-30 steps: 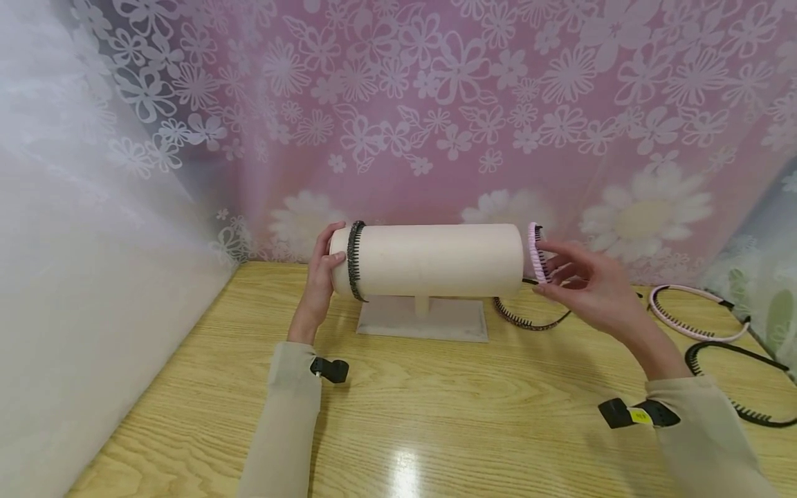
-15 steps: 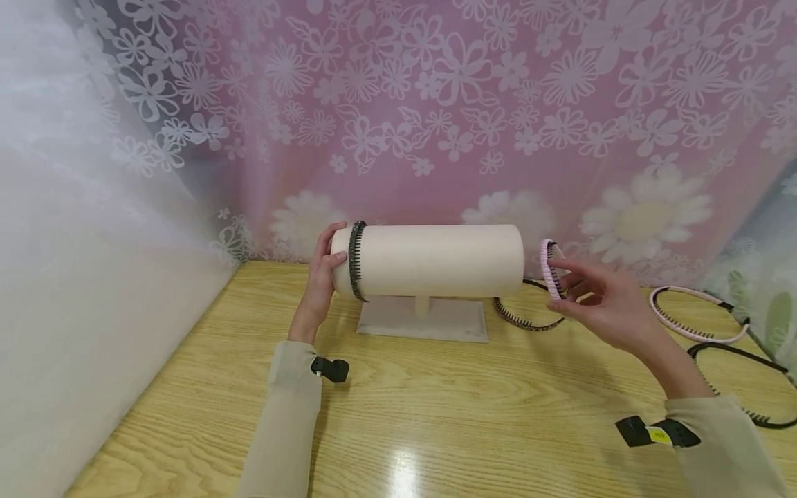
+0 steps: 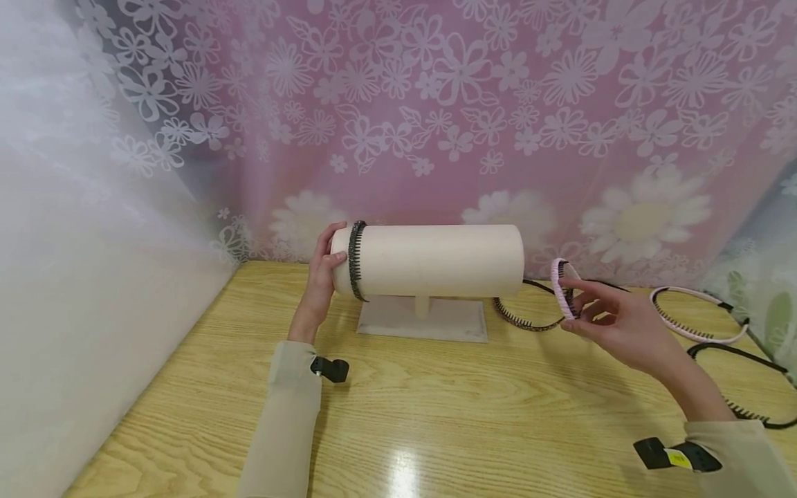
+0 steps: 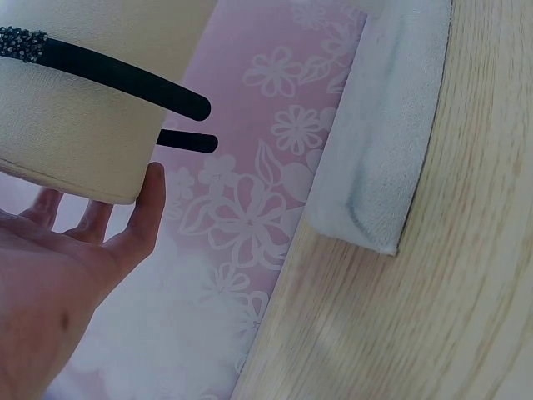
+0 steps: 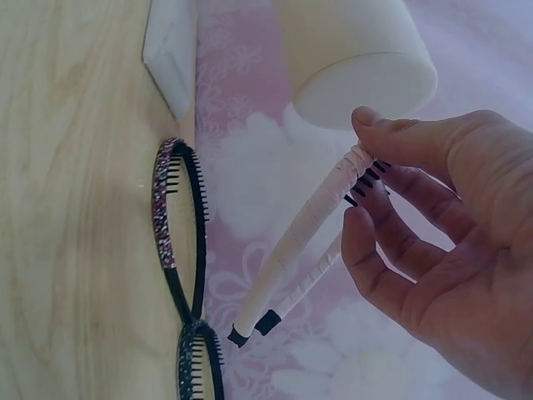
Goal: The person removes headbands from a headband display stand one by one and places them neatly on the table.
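A cream padded headband stand lies as a horizontal roll on a short post and flat base. My left hand grips its left end, thumb in front; the left wrist view shows fingers curled up around that end. Close beside them, a dark sparkly toothed headband is fitted over the roll. Off the stand's right end, my right hand pinches a pale pink wrapped headband between thumb and fingers. In the right wrist view this pink headband hangs with its two black tips pointing down, apart from the roll.
On the table behind my right hand lies a multicoloured glitter headband. Farther right are a pink headband and a black toothed one. A pink flowered curtain backs the table, with pale sheeting on the left.
My right hand has carried the pink headband right and down, away from the stand's right end. The left hand and the stand have stayed in place.
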The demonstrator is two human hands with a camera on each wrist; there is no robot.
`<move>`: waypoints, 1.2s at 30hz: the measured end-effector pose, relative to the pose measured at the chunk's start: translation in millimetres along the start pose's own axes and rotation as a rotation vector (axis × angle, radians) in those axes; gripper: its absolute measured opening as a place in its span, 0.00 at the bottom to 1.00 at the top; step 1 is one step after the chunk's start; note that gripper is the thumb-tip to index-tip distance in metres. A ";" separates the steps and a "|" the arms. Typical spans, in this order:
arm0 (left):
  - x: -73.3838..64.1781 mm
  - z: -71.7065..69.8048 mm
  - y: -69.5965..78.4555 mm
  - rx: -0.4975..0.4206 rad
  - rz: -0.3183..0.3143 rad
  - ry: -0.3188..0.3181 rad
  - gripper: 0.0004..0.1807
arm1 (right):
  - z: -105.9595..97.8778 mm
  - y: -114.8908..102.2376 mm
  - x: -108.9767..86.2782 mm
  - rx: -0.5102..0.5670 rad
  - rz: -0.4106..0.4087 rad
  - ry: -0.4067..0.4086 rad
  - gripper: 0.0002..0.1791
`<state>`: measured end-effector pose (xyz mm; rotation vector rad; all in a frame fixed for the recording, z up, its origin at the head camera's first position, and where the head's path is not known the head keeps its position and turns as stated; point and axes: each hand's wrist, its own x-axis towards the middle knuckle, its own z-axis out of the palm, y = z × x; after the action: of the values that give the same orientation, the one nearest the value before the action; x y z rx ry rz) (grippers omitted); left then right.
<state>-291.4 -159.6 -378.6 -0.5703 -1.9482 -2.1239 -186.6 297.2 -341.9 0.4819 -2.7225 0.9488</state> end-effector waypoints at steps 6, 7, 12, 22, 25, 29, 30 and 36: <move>-0.4 -0.1 0.8 -0.011 0.006 -0.004 0.34 | 1.2 5.7 -7.4 -0.022 -0.004 -0.003 0.33; -0.5 0.0 1.0 -0.015 0.007 -0.006 0.34 | 1.5 6.9 -8.4 -0.026 -0.009 -0.003 0.33; -1.3 -0.2 1.5 -0.012 0.010 -0.010 0.32 | 2.2 12.9 -14.2 -0.059 -0.015 -0.013 0.32; -1.9 0.1 2.0 0.008 0.008 -0.009 0.35 | 4.0 23.1 -27.1 -0.066 -0.004 -0.067 0.31; -1.9 -0.2 2.0 0.008 0.008 -0.014 0.35 | 4.9 26.4 -31.5 -0.077 0.019 -0.085 0.31; -2.1 -0.5 1.9 0.004 0.008 -0.016 0.33 | 5.1 30.2 -36.5 -0.100 0.057 -0.105 0.30; -2.2 -0.6 1.8 0.003 0.008 -0.016 0.33 | 5.1 31.1 -37.6 -0.105 0.056 -0.106 0.30; -2.0 -0.3 2.1 0.007 0.006 -0.018 0.34 | 5.9 36.4 -43.4 -0.126 0.022 -0.093 0.29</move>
<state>-288.7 -160.3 -377.5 -0.5950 -1.9602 -2.1153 -160.7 330.5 -380.3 0.4850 -2.8546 0.7727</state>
